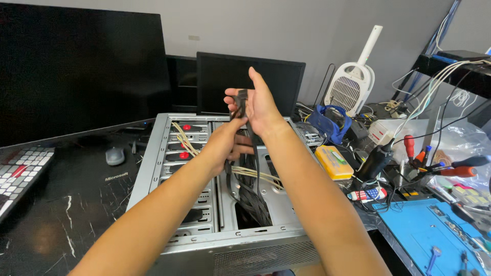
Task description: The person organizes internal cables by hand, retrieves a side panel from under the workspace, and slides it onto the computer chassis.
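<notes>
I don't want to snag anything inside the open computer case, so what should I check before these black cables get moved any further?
1. Right hand grips the black connector: ok.
2. Left hand holds the black cable bundle lower down: ok.
3. Bundle clear of the beige wires: not ok, they cross.
4. Cable's far end unplugged inside the case: cannot tell.
5. Yellow box and tools stay outside the case: ok.

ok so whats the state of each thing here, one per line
computer case: side panel off, inside exposed
black cable: pulled up taut out of the case
right hand: raised, pinching the cable's connector
left hand: closed around the cable lower down
monitor: screen dark
</notes>
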